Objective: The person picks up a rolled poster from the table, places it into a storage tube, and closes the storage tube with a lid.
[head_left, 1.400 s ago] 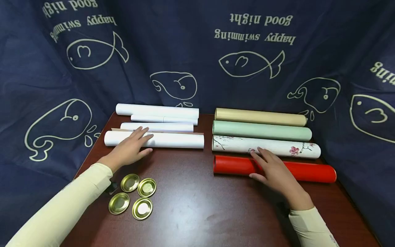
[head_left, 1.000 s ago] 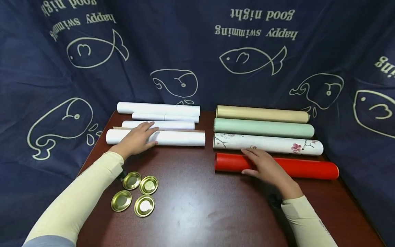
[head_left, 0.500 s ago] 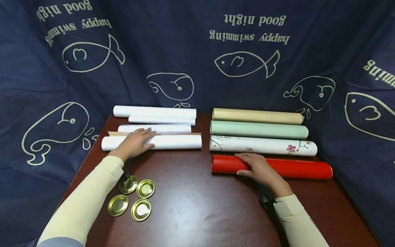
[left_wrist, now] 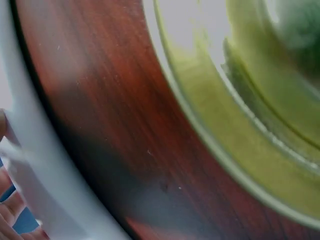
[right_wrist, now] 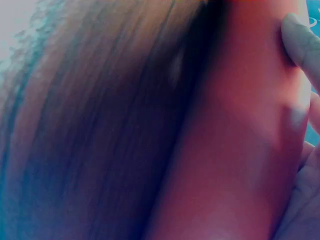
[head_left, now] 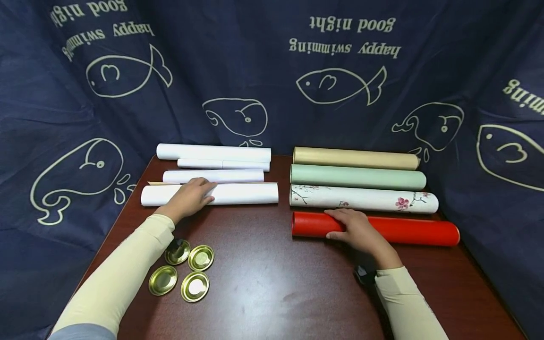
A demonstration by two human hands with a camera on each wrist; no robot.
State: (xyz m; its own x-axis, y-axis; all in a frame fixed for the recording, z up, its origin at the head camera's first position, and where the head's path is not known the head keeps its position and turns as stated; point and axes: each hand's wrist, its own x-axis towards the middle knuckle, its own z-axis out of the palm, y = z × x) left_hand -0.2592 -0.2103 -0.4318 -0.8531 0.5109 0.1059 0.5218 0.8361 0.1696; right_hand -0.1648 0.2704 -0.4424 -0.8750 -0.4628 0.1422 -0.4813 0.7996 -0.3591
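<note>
My left hand (head_left: 190,198) grips the front white paper roll (head_left: 246,193), fingers over its far side and thumb toward the near side. In the left wrist view, fingers (left_wrist: 11,207) show at the edge beyond the white roll (left_wrist: 42,165). On the right, my right hand (head_left: 354,230) holds the red tube (head_left: 412,230) left of its middle. The right wrist view shows the thumb (right_wrist: 302,45) against the red tube (right_wrist: 235,130), with other fingers partly visible behind it. Both rolls lie on the dark wood table.
Behind the left hand lie more white rolls (head_left: 212,152). Beyond the red tube are a flowered tube (head_left: 369,197), a green tube (head_left: 361,176) and a tan tube (head_left: 357,157). Several shallow gold dishes (head_left: 195,286) sit by the left forearm. A navy printed cloth (head_left: 272,61) surrounds the table (head_left: 272,293).
The right hand has moved left and down onto the red tube. The left hand has shifted slightly right, and its spread fingers have curled over the front white roll.
</note>
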